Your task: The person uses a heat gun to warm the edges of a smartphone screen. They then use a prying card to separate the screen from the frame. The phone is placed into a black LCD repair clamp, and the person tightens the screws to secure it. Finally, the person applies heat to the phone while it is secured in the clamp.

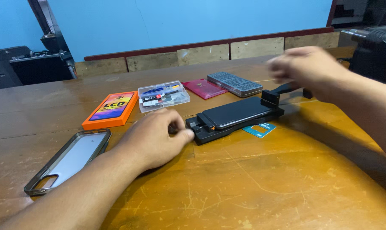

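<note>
While the left hand [156, 138] pinches the near end of the black clamp jig [240, 123], its long axis runs away toward the blurred right hand [306, 68], whose grip I cannot tell.

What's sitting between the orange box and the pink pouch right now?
In the head view, a clear plastic case of small tools lies between the orange box and the pink pouch.

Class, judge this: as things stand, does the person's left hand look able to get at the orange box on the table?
Probably yes. The left hand rests at the near end of the black phone clamp; the orange box lies close beside it, with only bare table between.
</note>
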